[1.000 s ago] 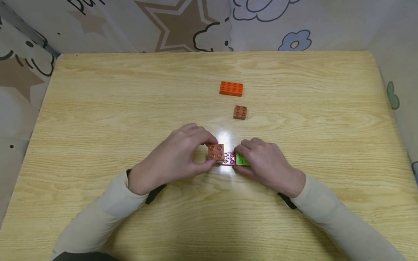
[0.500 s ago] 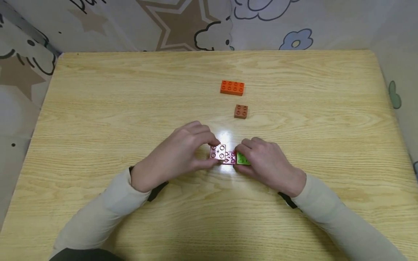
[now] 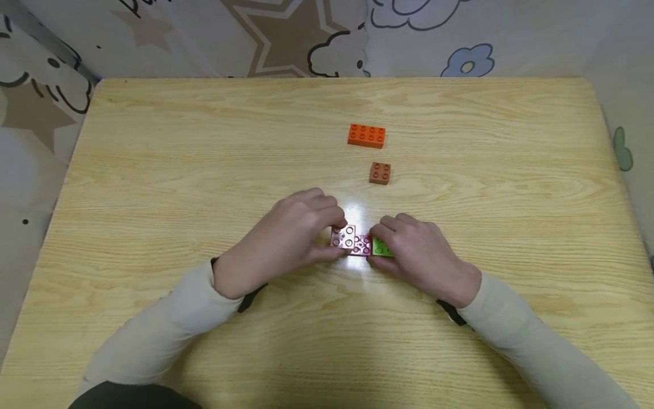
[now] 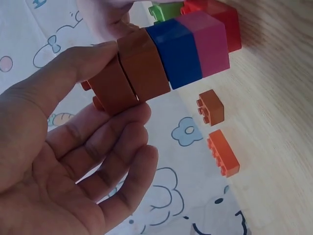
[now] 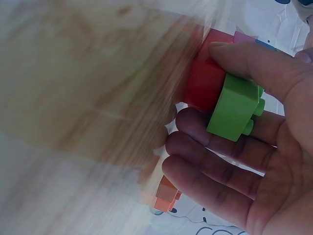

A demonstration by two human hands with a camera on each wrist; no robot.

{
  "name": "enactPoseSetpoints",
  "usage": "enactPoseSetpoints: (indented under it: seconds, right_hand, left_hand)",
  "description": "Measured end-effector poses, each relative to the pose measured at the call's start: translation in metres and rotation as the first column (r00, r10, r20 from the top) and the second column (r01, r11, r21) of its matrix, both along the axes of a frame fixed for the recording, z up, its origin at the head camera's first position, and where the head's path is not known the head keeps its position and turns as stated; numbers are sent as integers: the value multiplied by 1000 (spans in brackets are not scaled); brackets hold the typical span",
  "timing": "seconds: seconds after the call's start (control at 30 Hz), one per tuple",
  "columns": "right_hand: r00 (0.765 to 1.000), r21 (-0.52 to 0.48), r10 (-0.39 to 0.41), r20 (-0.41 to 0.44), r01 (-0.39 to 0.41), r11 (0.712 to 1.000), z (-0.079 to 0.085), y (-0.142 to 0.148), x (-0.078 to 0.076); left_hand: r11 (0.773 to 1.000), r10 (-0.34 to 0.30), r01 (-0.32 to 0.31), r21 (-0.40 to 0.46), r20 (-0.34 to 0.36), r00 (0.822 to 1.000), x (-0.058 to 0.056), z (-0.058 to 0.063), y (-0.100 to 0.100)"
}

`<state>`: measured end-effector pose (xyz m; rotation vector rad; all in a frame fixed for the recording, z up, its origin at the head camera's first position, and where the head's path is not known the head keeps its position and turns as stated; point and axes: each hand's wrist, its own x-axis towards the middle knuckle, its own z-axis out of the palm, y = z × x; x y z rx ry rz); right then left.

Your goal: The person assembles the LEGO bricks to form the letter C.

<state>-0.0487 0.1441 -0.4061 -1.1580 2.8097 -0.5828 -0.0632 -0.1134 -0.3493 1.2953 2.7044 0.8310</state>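
My left hand [image 3: 301, 230] pinches a brown square brick [image 4: 113, 85] between thumb and fingers. It tops a column; below come another brown brick [image 4: 144, 63], a blue brick [image 4: 176, 51] and a magenta brick [image 4: 208, 41]. A thin dark seam shows between the two brown bricks. At the column's foot lies a red brick [image 5: 205, 83], with a green brick [image 5: 234, 107] stacked on it. My right hand [image 3: 419, 244] grips the red and green bricks, thumb on one side and fingers on the other. From the head view, glare whitens the upper brown brick's studs.
Beyond the hands, another brown square brick [image 3: 380, 173] stands on the wooden table [image 3: 204, 142]. Farther back lies a longer orange brick [image 3: 366, 136]. A patterned wall [image 3: 409, 45] borders the table's far edge.
My left hand has shifted slightly right over the column, and the upper brown brick now catches the glare. My right hand keeps its grip. The whole head view has drifted slightly.
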Motion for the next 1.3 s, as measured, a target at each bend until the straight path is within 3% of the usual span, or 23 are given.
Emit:
enactPoseSetpoints:
  seconds: [0.47, 0.8, 1.1, 1.3]
  right_hand:
    - [1000, 21, -2, -12, 2, 1000, 3, 0, -2]
    - [1000, 26, 0, -10, 0, 1000, 1, -3, -2]
    - [1000, 41, -6, -9, 6, 999, 2, -3, -1]
    - [998, 36, -21, 56, 19, 999, 8, 4, -2]
  left_hand:
    - [999, 38, -38, 6, 61, 997, -3, 1, 2]
    - [993, 72, -81, 84, 101, 992, 0, -10, -3]
    - [991, 79, -92, 101, 122, 989, 0, -14, -4]
    - [992, 75, -87, 92, 132, 988, 1, -14, -2]
